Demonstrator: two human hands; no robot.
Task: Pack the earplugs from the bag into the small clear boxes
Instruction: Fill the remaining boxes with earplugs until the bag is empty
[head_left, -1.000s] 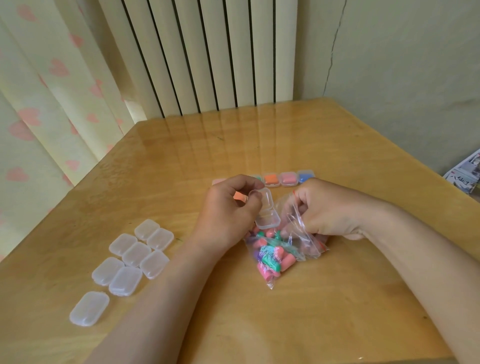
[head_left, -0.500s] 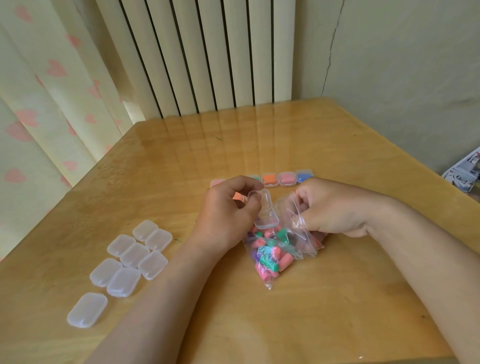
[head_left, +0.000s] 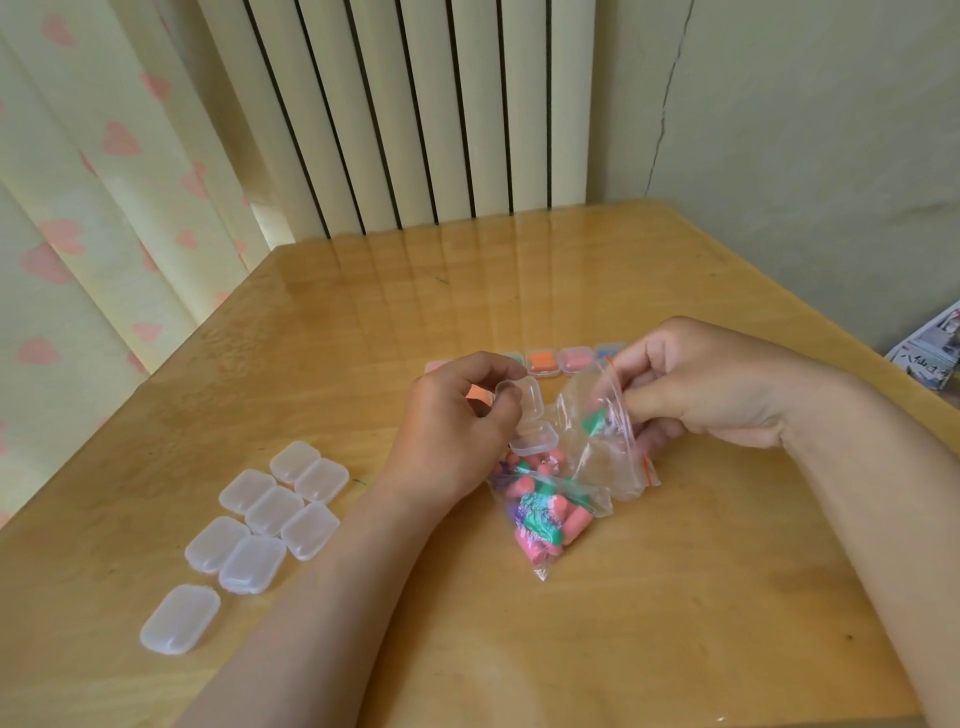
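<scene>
A clear zip bag (head_left: 587, 467) of pink, green and purple earplugs lies mid-table. My left hand (head_left: 457, 431) holds an open small clear box (head_left: 530, 418), lid hinged up, just above the bag's left side. My right hand (head_left: 691, 384) pinches a green earplug (head_left: 595, 421) at the bag's lifted mouth, with the plastic bunched round my fingers. A row of filled boxes (head_left: 561, 361) with orange, pink and blue earplugs sits behind my hands, partly hidden.
Several empty shut clear boxes (head_left: 270, 512) lie grouped at the left of the wooden table (head_left: 675, 597). A radiator and a curtain stand behind the table. Printed paper (head_left: 930, 353) lies off the right edge.
My right hand has risen out of the bag toward the right, drawing a green earplug up to the bag's mouth. My left hand still holds the open box.
</scene>
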